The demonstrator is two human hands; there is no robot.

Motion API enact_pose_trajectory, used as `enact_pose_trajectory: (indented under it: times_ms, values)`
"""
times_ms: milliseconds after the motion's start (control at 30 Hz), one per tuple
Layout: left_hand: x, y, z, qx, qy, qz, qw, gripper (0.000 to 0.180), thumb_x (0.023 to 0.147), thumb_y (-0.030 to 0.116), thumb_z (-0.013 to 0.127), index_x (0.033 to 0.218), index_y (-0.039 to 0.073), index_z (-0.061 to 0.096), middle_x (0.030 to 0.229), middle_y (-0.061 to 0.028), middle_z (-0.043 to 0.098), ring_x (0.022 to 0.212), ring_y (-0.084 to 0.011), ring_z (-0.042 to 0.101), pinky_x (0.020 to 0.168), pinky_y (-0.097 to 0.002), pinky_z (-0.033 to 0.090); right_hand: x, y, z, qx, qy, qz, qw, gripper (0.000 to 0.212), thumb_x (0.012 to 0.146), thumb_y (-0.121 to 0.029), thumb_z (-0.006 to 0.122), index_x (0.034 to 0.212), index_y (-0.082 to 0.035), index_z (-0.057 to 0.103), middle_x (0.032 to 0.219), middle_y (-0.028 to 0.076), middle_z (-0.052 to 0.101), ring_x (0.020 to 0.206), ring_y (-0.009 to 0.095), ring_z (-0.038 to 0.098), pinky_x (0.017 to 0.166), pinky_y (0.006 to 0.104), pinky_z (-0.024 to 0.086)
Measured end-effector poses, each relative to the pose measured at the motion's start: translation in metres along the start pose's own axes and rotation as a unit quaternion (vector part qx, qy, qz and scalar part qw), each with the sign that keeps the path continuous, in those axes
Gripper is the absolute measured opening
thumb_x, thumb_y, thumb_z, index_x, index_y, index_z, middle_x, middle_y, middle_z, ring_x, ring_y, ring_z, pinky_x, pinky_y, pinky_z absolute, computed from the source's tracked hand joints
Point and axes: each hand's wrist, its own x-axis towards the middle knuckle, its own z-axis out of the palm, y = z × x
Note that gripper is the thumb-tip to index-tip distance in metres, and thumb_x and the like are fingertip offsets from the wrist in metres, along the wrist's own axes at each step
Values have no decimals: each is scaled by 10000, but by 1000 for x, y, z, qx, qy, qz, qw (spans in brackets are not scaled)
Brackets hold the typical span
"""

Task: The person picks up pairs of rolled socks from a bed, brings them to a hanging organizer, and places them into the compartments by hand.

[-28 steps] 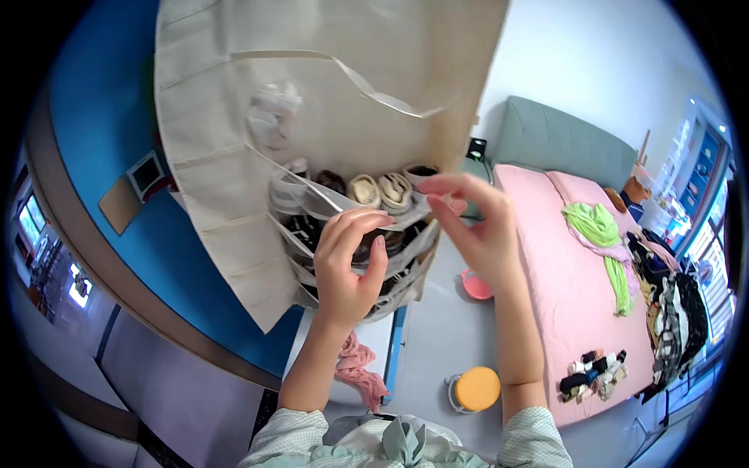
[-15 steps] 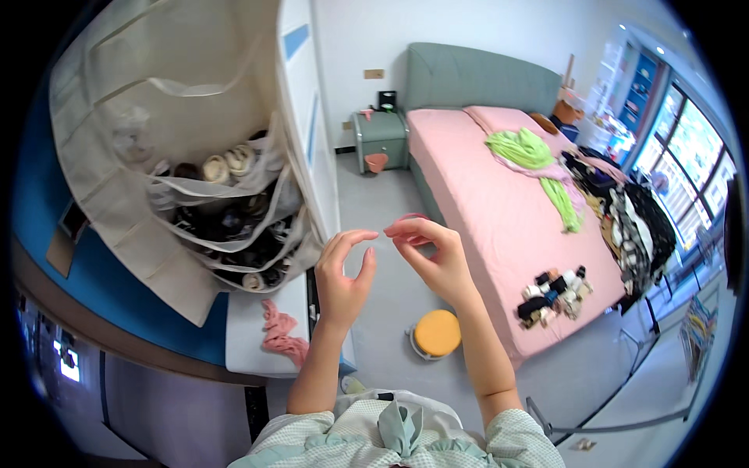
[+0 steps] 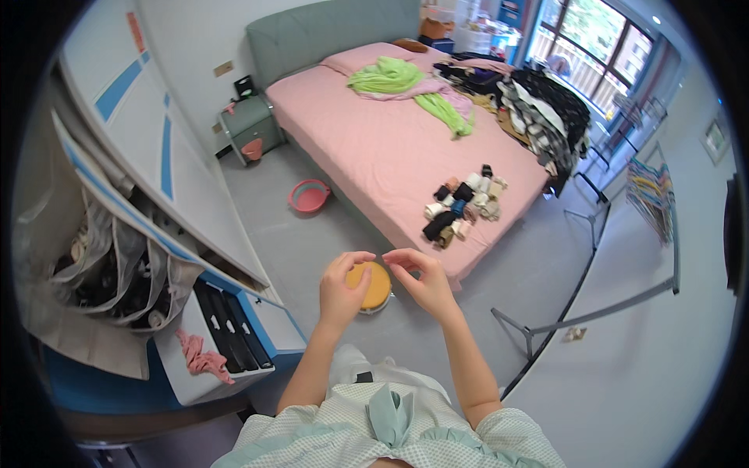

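My left hand point(image 3: 340, 292) and my right hand point(image 3: 422, 282) are raised in front of me, fingers curved and thumbs apart from them. Nothing is in either hand, and a small gap parts their fingertips. Beneath them on the floor is a round stool with a yellow seat point(image 3: 378, 285), partly covered by my left hand. Ahead to the right, a pile of rolled socks point(image 3: 460, 204) in black, white, beige and blue lies on the pink bed point(image 3: 343, 148). My hands touch none of these.
Left are a hanging pocket organizer point(image 3: 129, 269) stuffed with items, a white cabinet point(image 3: 269, 320) and a crumpled pink cloth point(image 3: 204, 357). A pink basin point(image 3: 309, 196) sits beside the bed. Heaped clothes point(image 3: 538, 109) cover its far right side. A grey metal rack point(image 3: 608, 310) stands right.
My view has turned to the right, so the bed, stool and organizer appear further left. The basin on the floor shows fully now. Both hands keep nearly the same curved pose.
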Motion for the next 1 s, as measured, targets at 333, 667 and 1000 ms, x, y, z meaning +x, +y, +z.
enact_pose_trajectory:
  times_ms: [333, 667, 1000]
  values:
    - [24, -18, 108, -70, -141, -20, 987, 149, 794, 74, 589, 936, 65, 632, 898, -54, 647, 849, -197, 618, 738, -305, 461, -47, 66, -82, -28, 155, 98, 983, 193, 838, -46, 555, 1006, -27, 648, 910, 62, 675, 821, 121, 637, 714, 254, 500]
    - [106, -31, 211, -114, -223, -17, 968, 160, 810, 88, 572, 956, 71, 635, 889, -65, 665, 816, -190, 635, 717, -297, 481, 3, 108, -159, -71, 221, 152, 961, 207, 834, -91, 569, 1020, -54, 654, 907, 60, 681, 786, 128, 638, 695, 270, 510]
    - [190, -60, 281, -139, -299, -40, 943, 161, 826, 110, 571, 971, 69, 629, 860, -49, 659, 759, -164, 632, 686, -289, 479, 83, 159, -202, -124, 225, 185, 949, 203, 830, -120, 579, 1011, -78, 659, 873, 65, 683, 742, 162, 648, 695, 282, 508]
